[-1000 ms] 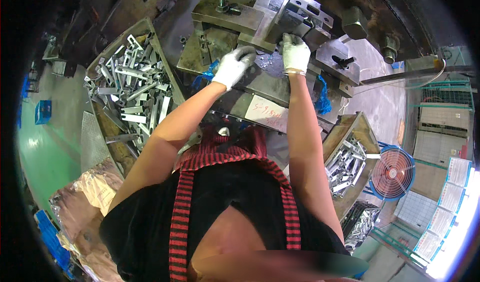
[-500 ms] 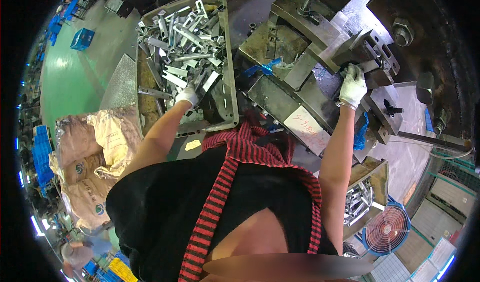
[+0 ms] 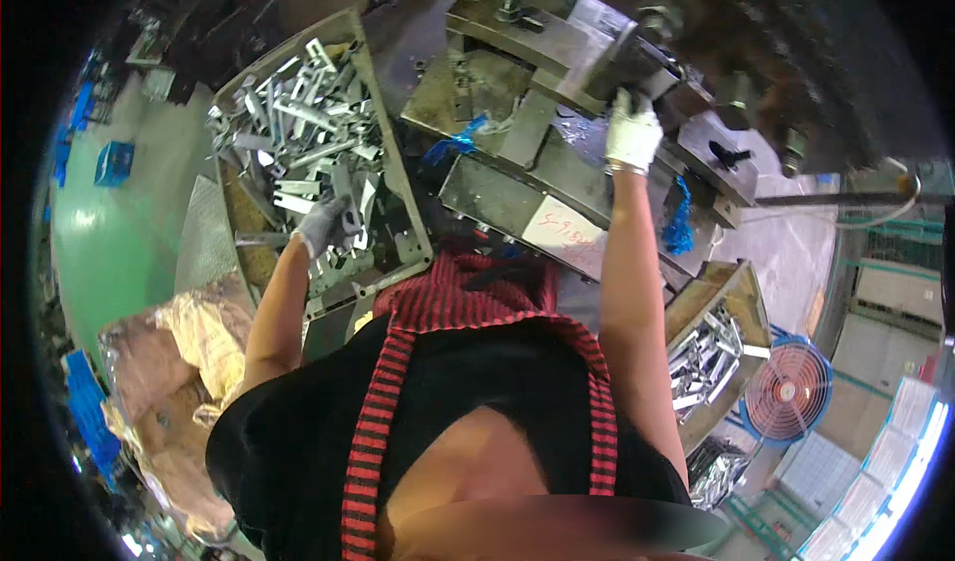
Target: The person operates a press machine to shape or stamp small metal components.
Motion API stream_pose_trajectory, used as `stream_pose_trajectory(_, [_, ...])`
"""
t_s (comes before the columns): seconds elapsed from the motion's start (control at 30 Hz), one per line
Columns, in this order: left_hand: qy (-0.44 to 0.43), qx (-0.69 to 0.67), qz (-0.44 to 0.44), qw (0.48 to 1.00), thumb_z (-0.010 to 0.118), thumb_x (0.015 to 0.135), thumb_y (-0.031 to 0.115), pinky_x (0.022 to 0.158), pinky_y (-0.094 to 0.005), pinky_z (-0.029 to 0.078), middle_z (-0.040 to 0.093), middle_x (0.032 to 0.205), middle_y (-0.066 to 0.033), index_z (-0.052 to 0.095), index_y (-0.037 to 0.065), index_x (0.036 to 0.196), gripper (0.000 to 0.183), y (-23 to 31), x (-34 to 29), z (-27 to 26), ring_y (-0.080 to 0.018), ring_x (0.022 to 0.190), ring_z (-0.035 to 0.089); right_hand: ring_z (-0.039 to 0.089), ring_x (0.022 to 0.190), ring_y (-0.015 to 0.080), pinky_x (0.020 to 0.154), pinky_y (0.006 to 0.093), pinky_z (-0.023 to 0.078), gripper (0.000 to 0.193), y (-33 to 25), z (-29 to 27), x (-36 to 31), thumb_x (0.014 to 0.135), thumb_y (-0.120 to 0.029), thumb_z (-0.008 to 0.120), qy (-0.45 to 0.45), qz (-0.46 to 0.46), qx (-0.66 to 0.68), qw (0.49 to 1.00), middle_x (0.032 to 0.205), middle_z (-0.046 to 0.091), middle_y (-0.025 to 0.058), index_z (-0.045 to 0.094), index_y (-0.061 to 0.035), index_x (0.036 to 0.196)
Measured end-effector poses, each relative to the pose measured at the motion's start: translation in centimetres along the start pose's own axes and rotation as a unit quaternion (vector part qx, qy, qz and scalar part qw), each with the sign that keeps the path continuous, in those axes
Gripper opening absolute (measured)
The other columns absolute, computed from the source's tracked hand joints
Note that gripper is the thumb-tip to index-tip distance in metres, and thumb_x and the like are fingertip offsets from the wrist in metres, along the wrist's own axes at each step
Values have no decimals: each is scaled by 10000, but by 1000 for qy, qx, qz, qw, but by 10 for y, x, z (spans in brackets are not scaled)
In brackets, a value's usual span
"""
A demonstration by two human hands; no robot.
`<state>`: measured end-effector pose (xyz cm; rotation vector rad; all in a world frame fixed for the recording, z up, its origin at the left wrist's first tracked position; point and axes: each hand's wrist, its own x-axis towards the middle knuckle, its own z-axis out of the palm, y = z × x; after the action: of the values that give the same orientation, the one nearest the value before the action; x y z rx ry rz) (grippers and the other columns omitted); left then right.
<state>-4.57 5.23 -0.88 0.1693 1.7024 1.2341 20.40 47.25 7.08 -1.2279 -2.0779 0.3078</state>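
Head view, from above: the press tooling [image 3: 557, 93], a stack of grey steel blocks and plates, is taken as the landmark. To its left, just beside it, a shallow metal tray [image 3: 413, 238] is seen, filled with a heap of bright stamped metal parts [image 3: 298, 133]. The left hand [image 3: 323, 225], in a grey glove, is laid on the parts at the near end of the tray; its fingers are curled down onto 1 of the pieces, though a firm clamp on it cannot be told. The right hand [image 3: 633, 130], in a white glove, is pressed against the upper right block of the tooling, with the fingers held together and bent over the block's edge; whether anything small is pinched under them cannot be told. A scrap of blue cloth [image 3: 453, 145] is draped on the tooling's left plate, and a second blue scrap [image 3: 680, 225] hangs at its right side. A pale label [image 3: 559, 231] is fixed on the near face of the tooling. Below and right of the tooling, a second tray of metal parts [image 3: 708, 354] is set, and further right of that an orange fan [image 3: 791, 394] stands on the floor. Left of the first tray, well apart from the tooling, crumpled brown plastic sheeting [image 3: 164, 362] is heaped on the green floor [image 3: 109, 253].
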Motion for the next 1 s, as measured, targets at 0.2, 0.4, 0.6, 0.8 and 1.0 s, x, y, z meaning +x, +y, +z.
stream_pose_trajectory(0.2, [-5, -55, 92, 994, 576, 873, 323, 445, -257, 438, 565, 749, -33, 510, 78, 1076, 325, 89, -26, 48, -116, 509, 543, 622, 783, 344, 686, 418, 486, 254, -2, 6, -7, 814, -288, 610, 26, 36, -27, 999, 862, 637, 201, 642, -54, 906])
stream_pose_trajectory(0.4, [16, 83, 233, 969, 512, 909, 329, 412, -220, 396, 643, 773, -70, 542, 31, 1035, 325, 130, -13, 123, -82, 472, 520, 597, 720, 262, 694, 344, 469, 258, 8, 6, -17, 767, -200, 642, 87, 177, 287, 937, 821, 638, 159, 605, 5, 918])
stream_pose_trajectory(0.6, [-49, 209, 336, 917, 511, 880, 296, 688, -311, 470, 643, 840, -141, 556, -46, 1062, 391, 159, 3, 217, -205, 716, 597, 637, 772, 288, 705, 359, 488, 527, -5, -15, 5, 672, -312, 752, -106, 235, 187, 948, 895, 654, 195, 594, 48, 1023])
stream_pose_trajectory(0.8, [-43, 301, 463, 833, 523, 834, 392, 768, -397, 462, 620, 924, -231, 583, 5, 1073, 459, 187, 38, 322, -339, 891, 607, 553, 509, 109, 445, 279, 438, 241, 27, -74, -24, 764, -217, 697, 21, 154, 325, 933, 719, 630, 71, 637, -2, 856])
stream_pose_trajectory(1.0, [-100, 229, 331, 910, 518, 861, 402, 775, -379, 463, 633, 983, -194, 557, 3, 1148, 493, 185, 74, 369, -304, 891, 612, 618, 833, 198, 649, 292, 522, 273, 107, -179, -74, 799, -41, 528, 280, 329, 658, 617, 997, 615, 111, 569, -6, 1066])
